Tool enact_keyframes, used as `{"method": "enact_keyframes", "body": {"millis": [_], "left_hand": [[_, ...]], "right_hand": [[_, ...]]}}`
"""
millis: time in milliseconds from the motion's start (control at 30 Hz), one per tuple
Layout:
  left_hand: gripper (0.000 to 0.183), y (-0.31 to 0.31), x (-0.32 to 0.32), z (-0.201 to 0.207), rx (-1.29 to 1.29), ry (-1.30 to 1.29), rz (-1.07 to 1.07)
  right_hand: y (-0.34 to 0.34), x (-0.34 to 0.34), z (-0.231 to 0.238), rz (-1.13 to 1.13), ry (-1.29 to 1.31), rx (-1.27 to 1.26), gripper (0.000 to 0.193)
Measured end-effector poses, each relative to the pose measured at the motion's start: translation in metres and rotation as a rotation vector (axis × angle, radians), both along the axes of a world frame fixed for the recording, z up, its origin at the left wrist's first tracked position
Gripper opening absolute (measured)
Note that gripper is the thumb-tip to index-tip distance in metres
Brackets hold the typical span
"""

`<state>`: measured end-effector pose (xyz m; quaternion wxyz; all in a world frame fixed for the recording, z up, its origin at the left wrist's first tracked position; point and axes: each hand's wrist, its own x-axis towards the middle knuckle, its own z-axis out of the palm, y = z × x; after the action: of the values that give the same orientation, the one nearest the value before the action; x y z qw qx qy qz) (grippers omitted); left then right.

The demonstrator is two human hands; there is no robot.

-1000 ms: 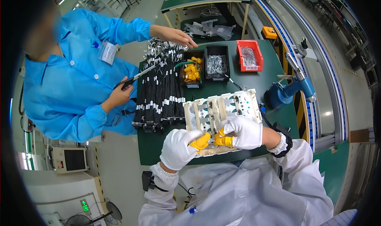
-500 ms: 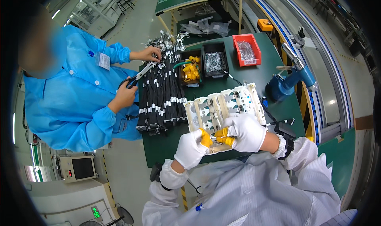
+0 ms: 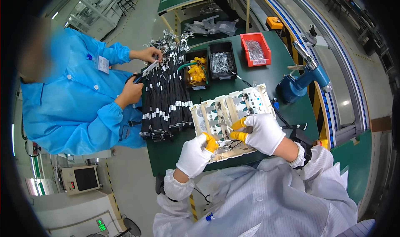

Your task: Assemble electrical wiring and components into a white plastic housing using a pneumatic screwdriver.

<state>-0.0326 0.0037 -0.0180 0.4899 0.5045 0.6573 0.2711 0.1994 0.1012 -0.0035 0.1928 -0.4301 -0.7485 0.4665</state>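
Note:
A cream plastic frame (image 3: 228, 96) with round cutouts and grey metal strips lies in front of me on the green table. I wear white gloves with yellow fingertips. My left hand (image 3: 195, 154) is at the frame's near left corner, its fingertips pinched at a thin cable (image 3: 225, 144) that runs along the near edge. Over the middle of the near side, my right hand (image 3: 264, 133) has thumb and forefinger bent toward each other at a small, thin, pale piece whose kind I cannot make out. Dark wires show below its fingers.
At left, a co-worker in blue holds scissors (image 3: 141, 73) by a bundle of black cables (image 3: 166, 99). Beyond the frame stand black bins with yellow parts (image 3: 197, 73) and metal pieces (image 3: 221, 63), plus a red bin (image 3: 266, 53). A blue power tool (image 3: 298, 85) stands at right.
My hands have moved apart, the right one up and to the right over the frame. The co-worker's scissors have shifted up toward the cable tops. The whole view has shifted slightly.

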Motion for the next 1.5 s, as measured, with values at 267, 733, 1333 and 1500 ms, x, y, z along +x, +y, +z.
{"method": "enact_keyframes", "body": {"millis": [267,733,1333,1500], "left_hand": [[0.021,-0.005,0.001,0.002,0.186,0.189,-0.064],[0.078,0.026,-0.018,-0.028,-0.018,0.012,0.226],[0.074,0.04,-0.01,-0.013,-0.016,-0.012,0.129],[0.074,0.038,-0.013,-0.018,0.0,-0.048,0.111]], "right_hand": [[0.0,-0.009,-0.005,0.043,-0.041,0.247,0.015],[0.039,-0.031,0.026,0.418,-0.319,0.266,0.021],[0.047,-0.038,0.028,0.46,-0.394,0.243,0.026],[0.049,-0.036,0.019,0.491,-0.32,0.246,0.023]]}}
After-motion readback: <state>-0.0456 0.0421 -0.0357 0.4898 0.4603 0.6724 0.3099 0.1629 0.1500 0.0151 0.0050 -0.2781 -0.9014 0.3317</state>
